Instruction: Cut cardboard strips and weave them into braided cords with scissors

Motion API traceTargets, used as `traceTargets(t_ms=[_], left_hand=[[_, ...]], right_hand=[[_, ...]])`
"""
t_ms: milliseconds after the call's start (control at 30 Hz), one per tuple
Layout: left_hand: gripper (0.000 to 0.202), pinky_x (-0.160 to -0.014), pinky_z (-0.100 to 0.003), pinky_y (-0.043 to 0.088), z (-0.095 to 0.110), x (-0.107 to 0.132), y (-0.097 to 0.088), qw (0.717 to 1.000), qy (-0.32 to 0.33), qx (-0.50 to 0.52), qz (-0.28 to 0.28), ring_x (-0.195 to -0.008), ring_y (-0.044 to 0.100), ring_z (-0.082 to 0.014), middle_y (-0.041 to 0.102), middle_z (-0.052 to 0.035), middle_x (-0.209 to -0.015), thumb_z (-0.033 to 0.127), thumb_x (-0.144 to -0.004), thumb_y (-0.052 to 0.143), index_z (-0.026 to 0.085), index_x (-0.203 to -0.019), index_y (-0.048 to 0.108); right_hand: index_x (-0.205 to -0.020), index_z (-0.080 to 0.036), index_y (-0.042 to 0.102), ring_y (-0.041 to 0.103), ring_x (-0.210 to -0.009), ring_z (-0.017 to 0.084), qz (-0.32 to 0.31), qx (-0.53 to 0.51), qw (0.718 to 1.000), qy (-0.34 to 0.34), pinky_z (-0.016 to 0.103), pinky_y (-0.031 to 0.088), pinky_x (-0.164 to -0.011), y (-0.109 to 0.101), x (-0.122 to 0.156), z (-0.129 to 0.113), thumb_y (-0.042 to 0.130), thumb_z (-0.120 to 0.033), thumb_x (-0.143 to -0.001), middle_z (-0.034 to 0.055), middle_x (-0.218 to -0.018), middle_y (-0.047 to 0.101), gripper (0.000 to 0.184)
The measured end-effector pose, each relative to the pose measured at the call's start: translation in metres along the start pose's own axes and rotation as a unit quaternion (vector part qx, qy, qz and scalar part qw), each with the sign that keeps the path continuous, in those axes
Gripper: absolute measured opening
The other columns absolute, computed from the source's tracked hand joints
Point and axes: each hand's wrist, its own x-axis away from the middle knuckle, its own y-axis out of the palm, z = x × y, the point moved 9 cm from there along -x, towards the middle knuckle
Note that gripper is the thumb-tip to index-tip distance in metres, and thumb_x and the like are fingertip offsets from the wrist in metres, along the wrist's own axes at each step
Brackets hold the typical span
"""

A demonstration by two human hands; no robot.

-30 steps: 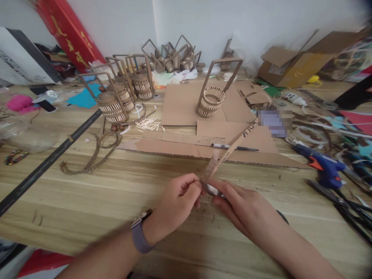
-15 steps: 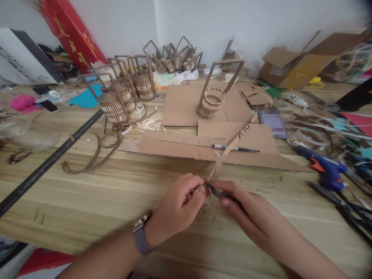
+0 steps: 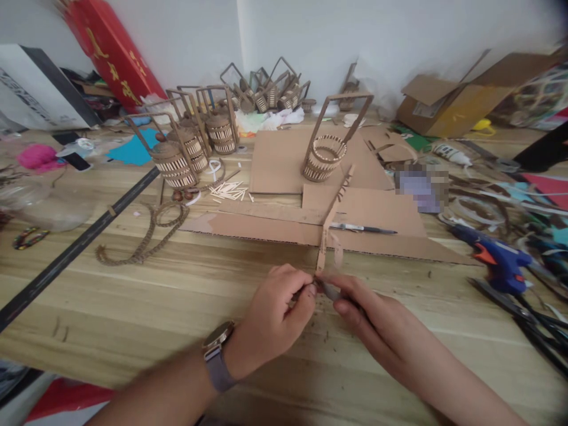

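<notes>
My left hand (image 3: 277, 313), with a watch on the wrist, pinches the lower end of a long thin cardboard strip (image 3: 332, 219) that stands up and leans away over the table. My right hand (image 3: 364, 319) is closed on a small grey-bladed cutting tool (image 3: 329, 290), its tip against the strip's base right beside the left fingers. A short flap hangs off the strip near its lower end. Both hands hover just above the wooden table (image 3: 177, 296).
Flat cardboard sheets (image 3: 284, 160) with a pen (image 3: 361, 228) lie behind the hands. A cardboard basket with a tall handle (image 3: 326, 155) stands on them; several more baskets (image 3: 186, 148) sit at left. Blue glue gun (image 3: 492, 254) and scissors at right, braided rope (image 3: 146, 236) and a black ruler at left.
The strip has swung from leaning far right to standing more upright. My hands have stayed pressed together at its base, shifting slightly.
</notes>
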Motion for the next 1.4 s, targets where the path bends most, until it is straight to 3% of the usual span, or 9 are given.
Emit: traceTargets(t_ms=[100,267,367,500,600,733,833,1133,1400], left_hand=[[0.025,-0.071,-0.031,0.037,0.0,0.0,-0.001,1.0,0.002,-0.008,0.006,-0.074,0.051,-0.0175,0.052,-0.0004,-0.072,0.022,-0.096,0.043,0.021,-0.071,0.047],[0.026,-0.075,-0.032,0.04,-0.01,0.0,-0.007,0.998,-0.047,0.003,0.037,-0.08,0.057,-0.02,0.054,-0.0011,-0.07,0.025,-0.097,0.043,0.022,-0.073,0.052],[0.028,-0.078,-0.033,0.042,-0.015,0.0,-0.011,0.995,-0.071,0.021,0.063,-0.081,0.058,-0.0203,0.056,-0.0012,-0.07,0.028,-0.097,0.044,0.022,-0.071,0.052],[0.028,-0.077,-0.032,0.041,-0.015,-0.001,-0.011,0.995,-0.073,0.018,0.062,-0.078,0.058,-0.0196,0.056,-0.0008,-0.069,0.027,-0.097,0.044,0.022,-0.071,0.053],[0.029,-0.074,-0.032,0.04,-0.012,-0.001,-0.009,0.997,-0.059,0.003,0.052,-0.077,0.057,-0.0193,0.056,-0.0013,-0.07,0.026,-0.097,0.045,0.021,-0.069,0.054],[0.022,-0.073,-0.031,0.04,-0.005,0.001,-0.005,0.999,-0.021,-0.025,0.04,-0.077,0.056,-0.019,0.058,-0.002,-0.072,0.021,-0.096,0.047,0.019,-0.078,0.06],[0.022,-0.073,-0.032,0.04,0.003,0.003,0.003,0.998,0.029,-0.048,0.014,-0.076,0.056,-0.019,0.059,-0.003,-0.073,0.017,-0.095,0.047,0.017,-0.081,0.063],[0.022,-0.076,-0.032,0.04,0.016,0.006,0.009,0.993,0.097,-0.064,-0.004,-0.078,0.055,-0.0194,0.063,-0.005,-0.077,0.015,-0.097,0.046,0.016,-0.084,0.064],[0.027,-0.072,-0.03,0.039,0.01,0.004,0.011,0.999,0.041,-0.01,-0.03,-0.073,0.054,-0.0176,0.057,-0.0012,-0.071,0.024,-0.099,0.048,0.018,-0.075,0.058]], right_hand=[[-0.132,-0.026,0.053,0.074,-0.1,0.018,0.001,-0.02,1.0,-0.003,0.029,0.06,-0.079,-0.003,-0.001,-0.001,0.038,-0.029,-0.103,0.0075,-0.111,0.076,0.032],[-0.127,-0.025,0.048,0.063,-0.055,0.013,-0.045,-0.017,0.999,0.019,0.023,0.05,-0.051,0.001,0.006,0.006,0.042,-0.032,-0.102,-0.0044,-0.069,0.065,0.027],[-0.105,-0.026,0.051,0.064,-0.058,0.013,-0.114,0.035,0.993,0.018,0.023,0.046,-0.052,0.017,0.009,0.007,0.05,-0.025,-0.098,-0.0051,-0.071,0.067,0.007],[-0.091,-0.023,0.056,0.068,-0.063,0.015,-0.165,0.138,0.976,-0.015,0.024,0.045,-0.053,0.034,0.008,0.005,0.059,-0.014,-0.089,-0.0027,-0.077,0.071,0.01],[-0.083,-0.023,0.058,0.067,-0.061,0.017,-0.095,0.199,0.973,-0.07,0.026,0.045,-0.053,0.025,0.003,-0.002,0.059,-0.022,-0.092,-0.0013,-0.073,0.07,0.008],[-0.092,-0.022,0.061,0.07,-0.064,0.017,0.088,0.205,0.972,-0.079,0.028,0.05,-0.053,-0.009,0.001,-0.008,0.05,-0.045,-0.1,0.0019,-0.076,0.07,0.027],[-0.1,-0.022,0.063,0.074,-0.079,0.02,0.179,0.178,0.964,-0.086,0.03,0.058,-0.064,-0.025,0.006,-0.016,0.054,-0.044,-0.099,0.0062,-0.09,0.074,0.024],[-0.091,-0.026,0.065,0.074,-0.083,0.021,0.2,0.124,0.967,-0.095,0.034,0.059,-0.069,-0.028,0.008,-0.024,0.059,-0.021,-0.094,0.0038,-0.088,0.076,0.009],[-0.088,-0.025,0.063,0.072,-0.079,0.02,0.24,0.135,0.954,-0.115,0.034,0.056,-0.069,-0.027,0.011,-0.032,0.06,-0.018,-0.092,0.003,-0.085,0.074,0.008]])
